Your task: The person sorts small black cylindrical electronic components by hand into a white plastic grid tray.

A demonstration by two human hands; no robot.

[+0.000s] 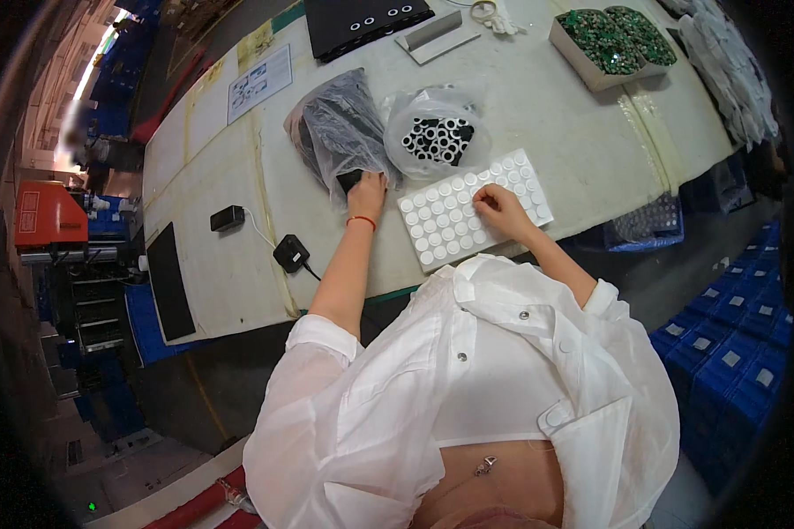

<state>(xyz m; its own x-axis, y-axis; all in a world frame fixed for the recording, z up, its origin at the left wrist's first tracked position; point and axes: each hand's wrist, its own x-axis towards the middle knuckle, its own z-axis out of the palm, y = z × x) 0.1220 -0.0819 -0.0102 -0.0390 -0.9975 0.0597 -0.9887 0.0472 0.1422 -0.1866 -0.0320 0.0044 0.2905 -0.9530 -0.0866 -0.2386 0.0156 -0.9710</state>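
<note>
The long pale worktable [556, 115] fills the upper part of the view, and everything else is placed against the white rectangular sheet of round white pads [473, 209] lying near its front edge. That sheet's long axis runs from lower left up to upper right, its near long edge just inside the table edge. Up and left of the sheet lies a crumpled clear plastic bag of dark parts [340, 132], and directly above the sheet sits a smaller clear bag of black-and-white rings [437, 137]. Far up and right of the sheet stands a shallow box of green circuit pieces [613, 42]. The left hand [367, 189], just left of the sheet, pinches a small black part [349, 181] at the dark bag's mouth. The right hand [496, 204] rests on the sheet's right half, fingers curled down onto the pads; whether they grip one cannot be told.
</note>
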